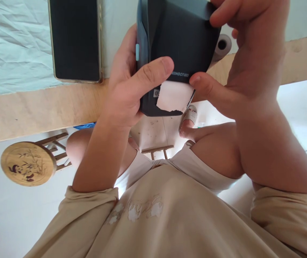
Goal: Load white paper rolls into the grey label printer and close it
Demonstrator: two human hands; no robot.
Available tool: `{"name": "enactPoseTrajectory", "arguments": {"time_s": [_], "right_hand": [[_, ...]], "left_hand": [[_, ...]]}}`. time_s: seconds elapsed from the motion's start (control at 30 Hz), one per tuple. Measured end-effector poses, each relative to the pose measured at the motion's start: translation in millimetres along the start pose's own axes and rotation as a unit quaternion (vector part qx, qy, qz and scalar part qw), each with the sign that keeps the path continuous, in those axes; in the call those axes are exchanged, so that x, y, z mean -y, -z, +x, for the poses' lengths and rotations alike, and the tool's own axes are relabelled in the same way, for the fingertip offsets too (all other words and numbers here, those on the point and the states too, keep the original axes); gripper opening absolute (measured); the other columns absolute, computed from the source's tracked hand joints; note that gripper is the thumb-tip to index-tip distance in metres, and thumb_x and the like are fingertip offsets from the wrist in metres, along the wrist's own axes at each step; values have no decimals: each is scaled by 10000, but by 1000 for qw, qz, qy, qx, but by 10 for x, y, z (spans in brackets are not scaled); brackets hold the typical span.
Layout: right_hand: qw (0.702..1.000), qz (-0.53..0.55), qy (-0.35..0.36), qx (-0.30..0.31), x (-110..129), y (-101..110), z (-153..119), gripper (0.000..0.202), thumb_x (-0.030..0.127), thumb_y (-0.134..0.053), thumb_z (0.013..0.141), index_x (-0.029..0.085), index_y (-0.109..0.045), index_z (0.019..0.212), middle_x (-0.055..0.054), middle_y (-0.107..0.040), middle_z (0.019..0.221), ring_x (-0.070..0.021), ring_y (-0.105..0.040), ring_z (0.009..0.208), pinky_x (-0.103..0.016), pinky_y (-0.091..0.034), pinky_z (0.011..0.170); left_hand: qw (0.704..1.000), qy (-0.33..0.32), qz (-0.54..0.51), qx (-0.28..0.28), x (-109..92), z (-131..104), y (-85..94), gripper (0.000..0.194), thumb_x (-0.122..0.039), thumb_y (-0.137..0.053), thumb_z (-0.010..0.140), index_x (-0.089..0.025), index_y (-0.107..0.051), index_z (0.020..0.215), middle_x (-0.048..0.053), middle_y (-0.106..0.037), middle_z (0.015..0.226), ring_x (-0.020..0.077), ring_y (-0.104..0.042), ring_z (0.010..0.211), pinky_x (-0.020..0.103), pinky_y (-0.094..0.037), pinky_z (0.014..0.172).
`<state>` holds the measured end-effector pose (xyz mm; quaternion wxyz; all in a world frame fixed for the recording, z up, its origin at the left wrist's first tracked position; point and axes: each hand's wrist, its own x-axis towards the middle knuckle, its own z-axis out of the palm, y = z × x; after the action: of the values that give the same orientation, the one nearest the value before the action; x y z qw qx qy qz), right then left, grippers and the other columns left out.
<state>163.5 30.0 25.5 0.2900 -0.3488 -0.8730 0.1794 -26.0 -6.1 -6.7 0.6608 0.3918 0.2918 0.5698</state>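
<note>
A dark label printer (182, 43) marked NIIMBOT is held up near the table edge, its upper end cut off by the frame. My left hand (128, 77) is wrapped round its left side, with the thumb lying across the front face. On the right side, my right hand (252, 68) grips the printer, thumb at the lower right corner by the lettering and fingers at the upper right edge. White paper with a ragged lower edge (175, 96) covers part of the printer's lower front. Behind the printer, close to my right hand, shows a small roll (223, 46).
A phone (75, 39) with a dark screen and clear case lies left on the light green cloth (16, 46). The wooden table edge (35, 120) crosses in front of me. Below left stands a round wooden stool (28, 163); my legs are under the table.
</note>
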Motion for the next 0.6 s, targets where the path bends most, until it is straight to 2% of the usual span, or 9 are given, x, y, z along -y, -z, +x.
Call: {"name": "enactPoseTrajectory", "arguments": {"time_s": [0.03, 0.07, 0.13, 0.2, 0.33, 0.5, 0.6], "right_hand": [[1000, -6, -5, 10, -3, 4, 2, 502, 471, -478, 816, 93, -483, 1147, -59, -465, 1168, -94, -458, 1158, -245, -403, 1044], [1000, -10, -12, 14, -5, 8, 2, 500, 479, -469, 817, 108, -476, 1153, -43, -461, 1173, -85, -455, 1158, -233, -398, 1049], [999, -17, -27, 24, -4, 13, 1, 504, 489, -451, 821, 128, -464, 1172, -18, -457, 1177, -68, -450, 1151, -208, -391, 1053], [999, -23, -34, 27, -2, 18, -2, 519, 492, -449, 819, 124, -460, 1185, -10, -457, 1178, -64, -452, 1146, -195, -388, 1049], [998, -41, -31, 31, 0, 25, -4, 522, 489, -432, 822, 139, -446, 1208, 9, -457, 1205, -58, -442, 1169, -177, -378, 1059], [998, -44, -32, 32, -4, 13, -1, 533, 495, -432, 821, 131, -441, 1211, 10, -456, 1195, -55, -447, 1163, -183, -382, 1037], [997, -47, -41, 34, -3, 16, -5, 557, 517, -430, 816, 130, -439, 1216, 12, -452, 1204, -57, -446, 1167, -193, -383, 1026]], "left_hand": [[1000, -9, 1, 9, 24, 17, 30, 240, -187, -598, 786, -185, -529, 1016, 32, -559, 863, 72, -551, 712, 200, -492, 573], [998, -52, -11, 43, 57, 37, 63, 284, -252, -643, 761, -179, -532, 1011, 30, -564, 847, 73, -558, 675, 200, -484, 536], [996, -58, -1, 70, 133, 77, 121, 368, -281, -689, 722, -174, -538, 1039, 42, -580, 913, 110, -600, 779, 224, -516, 597], [997, -75, 3, 33, 189, 104, 151, 314, -309, -635, 765, -178, -538, 1033, 37, -564, 892, 96, -588, 738, 222, -492, 569], [996, -72, -2, 46, 207, 109, 147, 310, -290, -635, 754, -177, -526, 1022, 36, -562, 857, 101, -584, 704, 227, -480, 537], [997, -67, 1, 50, 181, 98, 139, 333, -280, -637, 757, -155, -516, 1041, 44, -580, 866, 106, -582, 748, 240, -523, 591], [997, -65, -4, 28, 171, 93, 117, 339, -290, -642, 756, -139, -513, 1030, 41, -572, 842, 98, -566, 720, 235, -504, 568]]}}
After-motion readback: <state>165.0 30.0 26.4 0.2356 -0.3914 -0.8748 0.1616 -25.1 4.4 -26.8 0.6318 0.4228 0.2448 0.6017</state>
